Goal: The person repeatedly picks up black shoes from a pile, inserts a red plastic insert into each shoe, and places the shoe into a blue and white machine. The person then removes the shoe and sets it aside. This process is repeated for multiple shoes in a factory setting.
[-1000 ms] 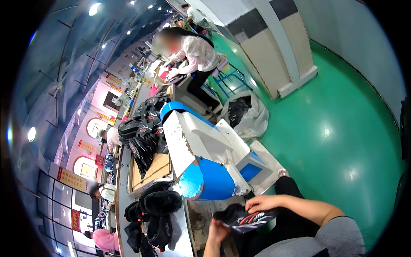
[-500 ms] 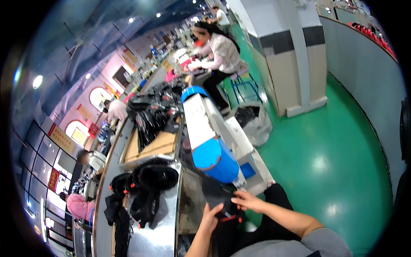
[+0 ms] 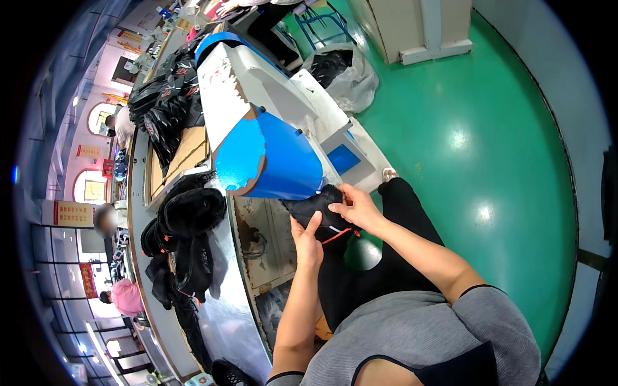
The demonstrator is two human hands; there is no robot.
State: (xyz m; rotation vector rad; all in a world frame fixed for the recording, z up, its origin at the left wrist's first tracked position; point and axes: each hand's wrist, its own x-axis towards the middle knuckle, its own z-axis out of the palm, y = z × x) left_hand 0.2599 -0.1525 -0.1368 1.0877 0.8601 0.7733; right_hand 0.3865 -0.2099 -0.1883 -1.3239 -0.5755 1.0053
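Note:
A black shoe upper [image 3: 317, 206] with a thin red edge and a small white strip is stretched between my two hands, just under the blue end of a machine [image 3: 283, 161]. My left hand [image 3: 308, 241] grips its near left side, thumb on top. My right hand [image 3: 357, 207] pinches the right side between thumb and fingers. The upper's far edge lies at the machine's working end, and the contact point there is hidden. To the left, several black fleecy shoe uppers [image 3: 190, 211] with red tabs are heaped on a metal-topped bench [image 3: 225, 315].
Beyond the bench, black plastic-wrapped pieces [image 3: 164, 122] lie in a cardboard-lined tray [image 3: 187, 154]. A clear bag with black scraps [image 3: 347, 77] stands on the green floor [image 3: 463, 193] behind the machine. Other people, one in pink [image 3: 125, 297], work along the left.
My view has tipped down and closer to the machine, so more of my arms and shirt shows. Both hands still hold the upper, whose red edge now faces me more fully.

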